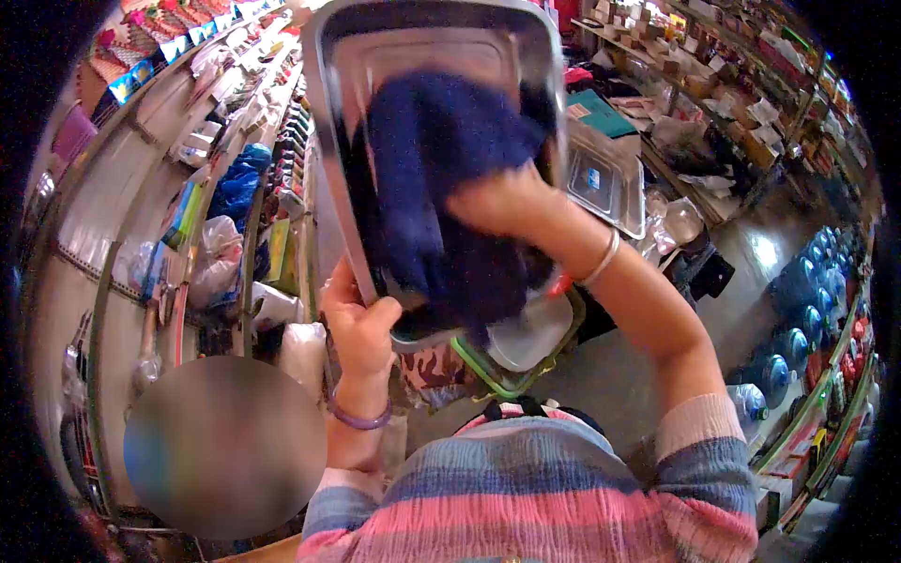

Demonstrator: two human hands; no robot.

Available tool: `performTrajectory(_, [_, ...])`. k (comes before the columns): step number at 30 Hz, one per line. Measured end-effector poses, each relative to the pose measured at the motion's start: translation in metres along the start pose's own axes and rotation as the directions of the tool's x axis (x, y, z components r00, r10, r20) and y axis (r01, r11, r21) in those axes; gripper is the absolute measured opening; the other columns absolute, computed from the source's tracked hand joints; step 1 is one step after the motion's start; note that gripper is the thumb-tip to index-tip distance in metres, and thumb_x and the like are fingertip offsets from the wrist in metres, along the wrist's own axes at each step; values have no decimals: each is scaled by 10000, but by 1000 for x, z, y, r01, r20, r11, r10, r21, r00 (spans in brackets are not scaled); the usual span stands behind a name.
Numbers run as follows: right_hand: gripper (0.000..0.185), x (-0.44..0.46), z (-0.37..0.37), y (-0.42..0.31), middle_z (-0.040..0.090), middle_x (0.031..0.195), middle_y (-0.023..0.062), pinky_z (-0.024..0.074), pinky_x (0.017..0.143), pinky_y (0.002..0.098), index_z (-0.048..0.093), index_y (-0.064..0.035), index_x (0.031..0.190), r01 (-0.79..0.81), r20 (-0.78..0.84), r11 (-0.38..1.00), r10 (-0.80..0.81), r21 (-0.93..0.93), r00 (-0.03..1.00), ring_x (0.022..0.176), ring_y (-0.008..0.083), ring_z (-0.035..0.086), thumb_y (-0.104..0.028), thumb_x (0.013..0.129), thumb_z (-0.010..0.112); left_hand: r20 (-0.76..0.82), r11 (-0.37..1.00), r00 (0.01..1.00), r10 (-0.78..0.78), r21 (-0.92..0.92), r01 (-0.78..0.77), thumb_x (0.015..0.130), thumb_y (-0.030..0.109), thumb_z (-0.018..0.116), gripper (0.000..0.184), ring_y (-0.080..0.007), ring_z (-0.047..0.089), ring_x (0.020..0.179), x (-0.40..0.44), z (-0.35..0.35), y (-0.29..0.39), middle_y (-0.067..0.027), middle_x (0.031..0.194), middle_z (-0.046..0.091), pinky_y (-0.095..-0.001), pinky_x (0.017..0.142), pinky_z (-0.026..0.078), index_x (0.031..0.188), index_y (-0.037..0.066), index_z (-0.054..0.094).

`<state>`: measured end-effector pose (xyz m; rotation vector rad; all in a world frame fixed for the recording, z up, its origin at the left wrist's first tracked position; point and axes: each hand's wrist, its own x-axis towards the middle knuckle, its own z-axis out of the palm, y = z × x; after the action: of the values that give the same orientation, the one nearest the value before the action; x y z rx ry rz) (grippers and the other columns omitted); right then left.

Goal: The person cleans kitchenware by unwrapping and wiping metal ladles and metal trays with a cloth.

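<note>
"While my left hand [358,330] has its fingers clamped on the metal tray [413,52] at seven o'clock on its rim, my right hand [497,202] is on the navy cloth [446,122] inside it."

"Are those right fingers closed on the cloth?"

"I cannot tell; they're blurred against its folds."

"How much room have you got?"

"The tray fills twelve o'clock, its far edge reaching the top of my view. Bare floor [610,375] runs from three round to four."

"And what's in the way?"

"Packed shelves [117,188] from nine to eleven, water jugs [798,345] just past three, a clear-looking tray [601,174] at two. Past my tray's lower edge, at five, there's a green-rimmed tub [511,385] with something flat and white in it."

"What are they made of?"

"My tray is shiny, rectangular, round-cornered; the cloth is soft and rumpled. The jugs are see-through blue, and my striped sweater [535,469] is ribbed knit."
</note>
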<state>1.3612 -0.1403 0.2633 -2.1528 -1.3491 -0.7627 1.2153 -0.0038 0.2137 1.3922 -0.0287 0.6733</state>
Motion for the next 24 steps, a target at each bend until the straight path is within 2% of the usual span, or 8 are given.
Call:
performTrajectory(2, [374, 9, -1, 6, 616, 905, 178, 406, 875, 421, 611, -51, 992, -112, 108, 994, 112, -7, 988, 936, 292, 569, -299, 717, 559, 47, 997, 999, -1, 80, -3, 593, -80, 422, 484, -99, 562, 841, -8, 5, -5, -27, 931, 594, -232, 783, 427, 1059, -30, 540])
performTrajectory(5, [325, 36, 20, 11, 628, 888, 134, 432, 812, 398, 628, -57, 932, 363, -661, 906, -137, 218, 738, 896, 308, 577, -243, 667, 602, 33, 977, 999, 19, 211, -25, 601, -83, 422, 507, -82, 549, 823, -7, 7, -10, -20, 921, 591, -211, 754, 422, 1092, -35, 537])
performTrajectory(8, [371, 17, 4, 17, 615, 909, 170, 431, 814, 416, 626, -36, 909, -128, 33, 988, 131, -84, 991, 886, 326, 575, -185, 571, 649, -24, 984, 999, 39, 175, -34, 606, -91, 426, 571, -79, 549, 839, -9, 2, -14, -27, 957, 591, -203, 767, 417, 1169, -41, 505])
performTrajectory(10, [541, 16, -19, 11, 568, 1025, 225, 383, 889, 435, 565, 1, 1057, -397, 411, 894, 448, -208, 794, 1000, 369, 517, -149, 548, 671, -28, 988, 998, 59, 142, -55, 605, -93, 428, 572, -82, 551, 852, -7, 6, -12, -27, 965, 591, -200, 770, 416, 1169, -41, 506])
performTrajectory(13, [704, -12, 28, 21, 505, 1130, 253, 321, 957, 436, 414, 31, 1232, -165, -569, 986, 125, -18, 813, 1091, 406, 444, -118, 589, 662, -6, 994, 998, 66, 85, -65, 620, -97, 440, 559, -81, 554, 856, -10, 8, -19, -20, 984, 589, -196, 764, 418, 1172, -42, 508])
performTrajectory(17, [721, -29, 40, 7, 451, 1203, 245, 241, 1007, 451, 343, 20, 1286, -117, -408, 968, 200, 220, 891, 1147, 409, 384, -117, 642, 638, 15, 988, 996, 86, 130, -87, 690, -48, 543, 472, -72, 543, 834, -15, 9, -27, -11, 960, 595, -198, 753, 419, 1160, -38, 518])
performTrajectory(20, [347, -39, 45, -15, 556, 923, 188, 356, 853, 485, 559, -57, 960, 76, -199, 976, -34, 206, 979, 910, 397, 506, -153, 627, 565, -21, 955, 981, 195, 231, -185, 774, 51, 650, 371, -76, 548, 826, -5, 10, -33, -17, 936, 607, -205, 745, 427, 1118, -38, 544])
performTrajectory(24, [177, -50, 47, -26, 576, 818, 144, 409, 757, 451, 578, -68, 827, 308, -330, 915, -215, 262, 919, 817, 342, 546, -147, 673, 539, -99, 988, 985, 139, 75, -132, 806, 141, 644, 326, -79, 554, 823, 8, 1, -24, -31, 942, 620, -205, 752, 423, 1076, -25, 571])
